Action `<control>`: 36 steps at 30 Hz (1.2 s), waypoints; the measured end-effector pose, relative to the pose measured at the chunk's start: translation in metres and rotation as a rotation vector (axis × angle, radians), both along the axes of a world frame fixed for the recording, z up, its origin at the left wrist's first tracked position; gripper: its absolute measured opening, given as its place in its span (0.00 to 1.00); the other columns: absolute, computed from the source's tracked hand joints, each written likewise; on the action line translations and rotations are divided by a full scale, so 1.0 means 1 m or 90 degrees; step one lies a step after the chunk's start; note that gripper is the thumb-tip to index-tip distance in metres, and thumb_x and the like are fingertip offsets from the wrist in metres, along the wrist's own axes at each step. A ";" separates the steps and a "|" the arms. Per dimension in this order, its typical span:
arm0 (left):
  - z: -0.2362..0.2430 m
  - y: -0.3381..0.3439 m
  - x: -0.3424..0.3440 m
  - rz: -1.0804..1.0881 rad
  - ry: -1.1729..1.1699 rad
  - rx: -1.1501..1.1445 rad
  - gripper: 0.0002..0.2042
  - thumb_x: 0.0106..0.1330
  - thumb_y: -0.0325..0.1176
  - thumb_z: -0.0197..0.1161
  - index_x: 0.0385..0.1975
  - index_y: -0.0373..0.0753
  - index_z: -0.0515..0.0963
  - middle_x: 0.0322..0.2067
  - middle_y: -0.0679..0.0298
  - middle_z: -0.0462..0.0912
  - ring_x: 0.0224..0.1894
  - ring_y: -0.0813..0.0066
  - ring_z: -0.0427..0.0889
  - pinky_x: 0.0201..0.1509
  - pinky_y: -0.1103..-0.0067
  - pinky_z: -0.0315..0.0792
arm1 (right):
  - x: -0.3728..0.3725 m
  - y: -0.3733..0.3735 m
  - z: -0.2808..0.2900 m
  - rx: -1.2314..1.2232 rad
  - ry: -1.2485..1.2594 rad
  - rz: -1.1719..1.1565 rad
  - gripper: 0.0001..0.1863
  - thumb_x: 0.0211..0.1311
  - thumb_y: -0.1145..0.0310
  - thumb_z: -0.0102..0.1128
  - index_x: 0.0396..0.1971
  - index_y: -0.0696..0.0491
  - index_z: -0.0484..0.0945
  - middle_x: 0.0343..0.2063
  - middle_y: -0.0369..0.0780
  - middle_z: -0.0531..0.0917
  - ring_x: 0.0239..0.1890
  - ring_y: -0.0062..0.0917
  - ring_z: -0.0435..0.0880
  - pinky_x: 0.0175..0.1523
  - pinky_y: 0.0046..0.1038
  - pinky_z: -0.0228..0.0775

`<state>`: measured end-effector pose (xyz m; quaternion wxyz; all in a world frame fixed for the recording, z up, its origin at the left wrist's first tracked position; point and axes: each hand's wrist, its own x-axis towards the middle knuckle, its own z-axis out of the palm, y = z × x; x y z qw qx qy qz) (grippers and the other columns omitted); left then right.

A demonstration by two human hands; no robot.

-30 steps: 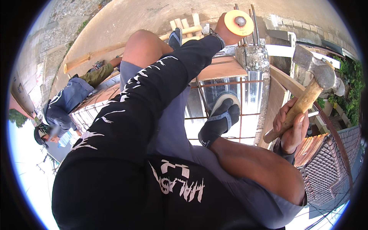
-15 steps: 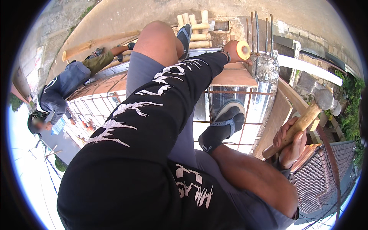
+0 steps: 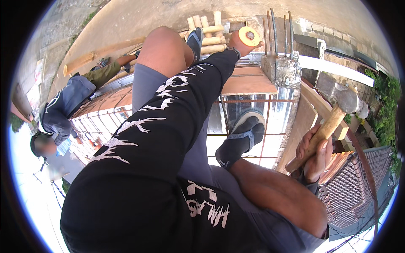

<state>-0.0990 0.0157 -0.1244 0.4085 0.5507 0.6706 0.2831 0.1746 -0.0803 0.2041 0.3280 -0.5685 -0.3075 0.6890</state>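
My left hand [image 3: 237, 44], at the end of my black sleeve, is closed on a tool with a round yellow guard [image 3: 249, 31]; its lower part is hidden. It is beside a rough concrete column top [image 3: 287, 71] with upright steel bars [image 3: 290, 33]. On the right, my right hand [image 3: 314, 156] grips the wooden handle of a hammer [image 3: 344, 99] with a grey metal head. My sandalled foot [image 3: 242, 135] is over a grid of rusty rods [image 3: 274, 99], below a brown board [image 3: 249, 86].
A co-worker [image 3: 67, 109] in blue and olive clothing bends at the left. Bamboo poles [image 3: 211, 39] lie beyond my knee, a long one [image 3: 80, 63] further left. Timber [image 3: 316, 101], a white beam [image 3: 337, 69], a tiled roof [image 3: 350, 189], wires and greenery [image 3: 388, 109] are at the right.
My left hand and its tool dipped toward the column, then rose partway again. My right hand with the hammer sits a little lower than a second ago.
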 end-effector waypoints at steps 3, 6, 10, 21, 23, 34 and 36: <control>0.022 0.022 0.012 0.023 0.011 0.087 0.23 0.56 0.56 0.73 0.33 0.39 0.82 0.31 0.61 0.86 0.35 0.65 0.85 0.44 0.70 0.80 | 0.000 0.005 -0.001 0.017 0.022 0.000 0.30 0.73 0.47 0.50 0.50 0.64 0.65 0.23 0.41 0.72 0.16 0.18 0.68 0.21 0.19 0.63; 0.090 0.056 0.043 -0.022 -0.044 0.137 0.19 0.58 0.51 0.74 0.35 0.40 0.83 0.32 0.62 0.86 0.38 0.68 0.85 0.45 0.72 0.80 | 0.006 0.007 0.000 0.057 -0.003 -0.008 0.30 0.74 0.47 0.50 0.51 0.64 0.65 0.24 0.41 0.72 0.17 0.18 0.69 0.22 0.19 0.64; 0.127 0.088 0.052 -0.188 -0.390 0.231 0.12 0.61 0.34 0.72 0.42 0.40 0.83 0.41 0.61 0.86 0.45 0.68 0.84 0.55 0.71 0.76 | 0.007 0.017 0.003 0.093 0.008 0.014 0.30 0.74 0.47 0.49 0.52 0.65 0.64 0.25 0.41 0.72 0.17 0.18 0.69 0.22 0.18 0.64; 0.129 0.082 0.072 -0.328 -0.052 0.496 0.17 0.62 0.30 0.66 0.51 0.40 0.79 0.47 0.59 0.84 0.53 0.67 0.81 0.61 0.71 0.72 | 0.006 0.019 0.004 0.125 -0.045 0.029 0.35 0.71 0.44 0.52 0.56 0.65 0.67 0.34 0.42 0.75 0.25 0.16 0.72 0.23 0.17 0.64; 0.119 0.068 0.082 -0.246 -0.267 0.321 0.17 0.62 0.29 0.67 0.52 0.39 0.79 0.47 0.59 0.84 0.53 0.66 0.81 0.61 0.71 0.72 | 0.007 0.023 0.003 0.128 -0.010 0.050 0.34 0.72 0.45 0.52 0.56 0.65 0.68 0.35 0.42 0.75 0.27 0.16 0.72 0.23 0.17 0.64; 0.062 0.049 0.091 -0.301 0.116 0.503 0.17 0.63 0.31 0.64 0.53 0.42 0.79 0.52 0.60 0.82 0.55 0.63 0.80 0.61 0.68 0.72 | 0.005 0.027 -0.001 0.198 -0.046 0.035 0.27 0.72 0.53 0.56 0.52 0.66 0.71 0.22 0.41 0.77 0.18 0.21 0.74 0.20 0.25 0.64; 0.052 0.046 0.100 -0.302 -0.055 0.376 0.18 0.63 0.31 0.64 0.53 0.42 0.78 0.53 0.60 0.82 0.55 0.63 0.80 0.61 0.68 0.72 | 0.008 0.028 -0.001 0.201 -0.110 0.083 0.25 0.73 0.54 0.55 0.52 0.64 0.71 0.27 0.39 0.76 0.21 0.16 0.71 0.22 0.18 0.63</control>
